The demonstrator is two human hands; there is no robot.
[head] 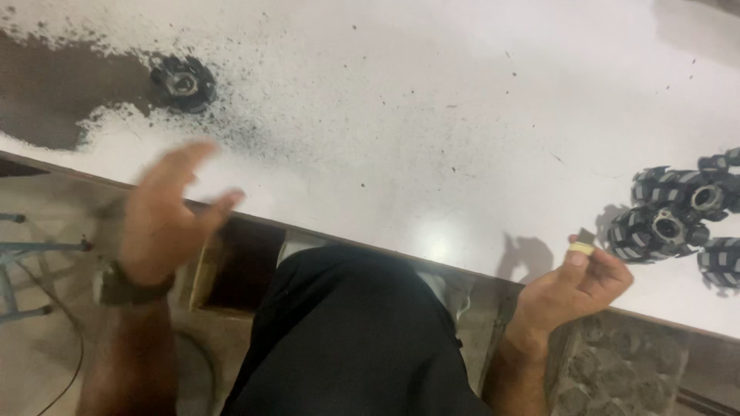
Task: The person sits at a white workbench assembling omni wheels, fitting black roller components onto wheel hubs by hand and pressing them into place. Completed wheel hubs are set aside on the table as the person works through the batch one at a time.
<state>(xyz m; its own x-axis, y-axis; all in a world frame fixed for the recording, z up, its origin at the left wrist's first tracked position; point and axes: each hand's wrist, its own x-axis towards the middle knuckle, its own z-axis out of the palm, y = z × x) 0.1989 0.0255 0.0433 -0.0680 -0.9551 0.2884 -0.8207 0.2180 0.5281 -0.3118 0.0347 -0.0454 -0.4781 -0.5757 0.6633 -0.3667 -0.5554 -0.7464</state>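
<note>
One view only, from the head; it looks steeply down, near the white desk [432,115] edge and the lap.

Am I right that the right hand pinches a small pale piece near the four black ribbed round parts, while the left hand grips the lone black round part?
Not quite: in the head view the left hand is open and holds nothing, apart from the lone black round part. The right hand does pinch the small pale piece.

Left hand [166,216] open and blurred at white table [432,115] edge; right hand [574,285] pinching small pale piece [582,248] near black rollers [678,216].
</note>
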